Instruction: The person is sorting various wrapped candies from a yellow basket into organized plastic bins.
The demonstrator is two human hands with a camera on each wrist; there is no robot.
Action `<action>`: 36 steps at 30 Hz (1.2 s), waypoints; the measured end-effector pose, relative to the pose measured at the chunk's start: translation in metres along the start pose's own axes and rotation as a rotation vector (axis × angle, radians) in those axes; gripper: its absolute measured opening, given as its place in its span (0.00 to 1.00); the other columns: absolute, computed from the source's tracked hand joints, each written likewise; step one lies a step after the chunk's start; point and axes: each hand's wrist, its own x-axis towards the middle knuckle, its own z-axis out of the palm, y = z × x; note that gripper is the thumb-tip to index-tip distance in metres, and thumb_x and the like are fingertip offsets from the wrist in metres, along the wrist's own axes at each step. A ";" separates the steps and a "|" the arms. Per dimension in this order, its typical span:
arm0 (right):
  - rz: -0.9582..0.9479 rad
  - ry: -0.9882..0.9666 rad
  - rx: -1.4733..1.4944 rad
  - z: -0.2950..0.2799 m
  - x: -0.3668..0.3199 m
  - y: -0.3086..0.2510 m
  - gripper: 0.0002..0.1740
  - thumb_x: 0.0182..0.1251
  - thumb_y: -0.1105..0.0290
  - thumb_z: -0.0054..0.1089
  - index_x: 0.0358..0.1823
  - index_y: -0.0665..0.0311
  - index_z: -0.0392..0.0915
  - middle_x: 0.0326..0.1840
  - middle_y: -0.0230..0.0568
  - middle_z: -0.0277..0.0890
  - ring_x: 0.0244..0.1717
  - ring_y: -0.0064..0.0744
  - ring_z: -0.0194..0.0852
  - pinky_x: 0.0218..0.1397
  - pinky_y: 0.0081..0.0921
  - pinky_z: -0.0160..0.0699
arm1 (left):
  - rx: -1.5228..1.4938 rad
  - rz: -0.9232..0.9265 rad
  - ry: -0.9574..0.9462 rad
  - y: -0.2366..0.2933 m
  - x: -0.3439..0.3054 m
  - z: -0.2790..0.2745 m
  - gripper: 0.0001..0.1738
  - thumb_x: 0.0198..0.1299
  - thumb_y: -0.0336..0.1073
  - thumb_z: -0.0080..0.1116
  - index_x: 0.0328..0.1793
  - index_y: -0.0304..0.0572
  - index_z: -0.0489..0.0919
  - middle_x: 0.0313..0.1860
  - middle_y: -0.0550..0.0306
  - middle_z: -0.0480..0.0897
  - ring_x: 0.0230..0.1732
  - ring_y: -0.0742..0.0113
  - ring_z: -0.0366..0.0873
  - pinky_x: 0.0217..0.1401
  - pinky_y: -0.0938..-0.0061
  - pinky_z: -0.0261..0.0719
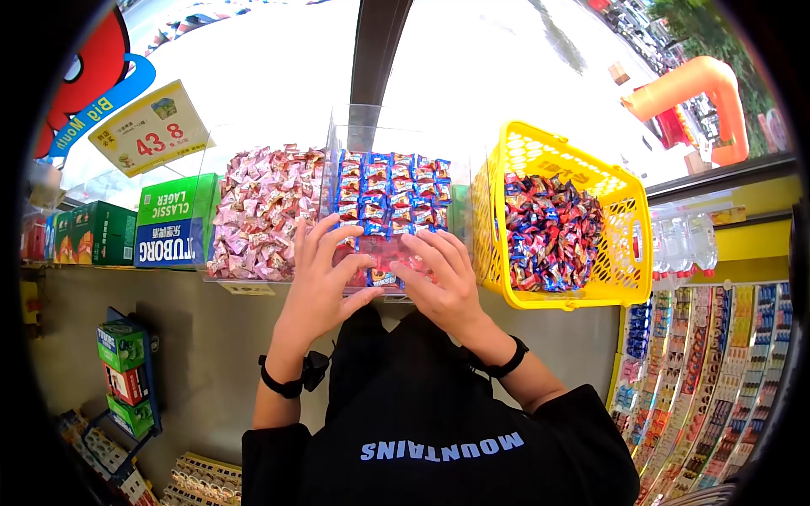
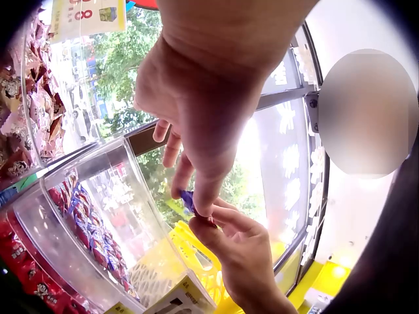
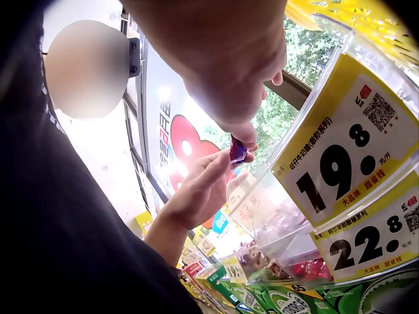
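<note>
My left hand and right hand meet over the front of a clear bin. Between their fingertips is one small wrapped candy in blue and red. In the left wrist view both hands pinch this candy, one at each side. The right wrist view shows its purple-blue wrapper between thumbs and fingers. Behind the hands, blue wrapped candies lie in neat rows in the bin. To the right, a yellow basket holds a loose heap of red and blue candies.
Pink wrapped candies fill the bin on the left. Beer cartons and a price sign stand beyond it. Water bottles are right of the basket, above packed shelves. A window lies behind the bins.
</note>
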 end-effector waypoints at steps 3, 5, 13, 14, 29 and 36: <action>0.050 -0.125 0.015 -0.002 0.000 0.004 0.21 0.56 0.66 0.79 0.53 0.56 0.90 0.75 0.46 0.79 0.76 0.52 0.75 0.81 0.58 0.70 | 0.056 0.032 0.032 -0.003 0.004 0.005 0.22 0.52 0.47 0.84 0.51 0.54 0.88 0.75 0.57 0.77 0.85 0.40 0.62 0.91 0.28 0.47; 0.090 -0.180 0.042 -0.003 0.003 0.005 0.21 0.55 0.63 0.81 0.52 0.56 0.90 0.77 0.47 0.77 0.78 0.52 0.72 0.83 0.60 0.66 | 0.089 0.047 0.038 -0.005 0.005 0.007 0.22 0.52 0.46 0.84 0.50 0.54 0.87 0.75 0.58 0.76 0.85 0.42 0.62 0.90 0.24 0.49; 0.098 -0.189 0.003 0.005 0.011 0.011 0.15 0.57 0.63 0.80 0.45 0.55 0.90 0.76 0.47 0.76 0.79 0.53 0.71 0.85 0.63 0.60 | 0.184 0.111 0.115 -0.010 0.008 0.016 0.16 0.56 0.43 0.82 0.46 0.55 0.86 0.74 0.58 0.77 0.85 0.44 0.64 0.90 0.25 0.49; 0.102 -0.199 -0.010 0.009 0.010 0.013 0.15 0.57 0.63 0.81 0.45 0.55 0.90 0.76 0.47 0.76 0.80 0.53 0.70 0.85 0.62 0.60 | 0.203 0.099 0.119 -0.010 0.009 0.015 0.15 0.57 0.42 0.81 0.46 0.54 0.87 0.74 0.58 0.77 0.85 0.44 0.64 0.90 0.25 0.48; 0.151 -0.560 -0.217 0.041 0.023 0.022 0.48 0.46 0.52 0.89 0.72 0.53 0.82 0.87 0.56 0.62 0.89 0.65 0.55 0.87 0.77 0.47 | 0.261 -0.087 0.225 -0.025 0.030 0.018 0.23 0.64 0.44 0.75 0.66 0.57 0.86 0.83 0.47 0.69 0.88 0.37 0.56 0.89 0.25 0.47; 0.197 -0.615 -0.333 0.035 0.056 0.012 0.58 0.50 0.42 0.87 0.82 0.56 0.73 0.89 0.56 0.61 0.91 0.66 0.51 0.87 0.81 0.43 | 0.224 -0.125 0.167 -0.024 0.027 0.014 0.26 0.75 0.46 0.65 0.77 0.58 0.82 0.89 0.42 0.63 0.92 0.35 0.51 0.92 0.30 0.43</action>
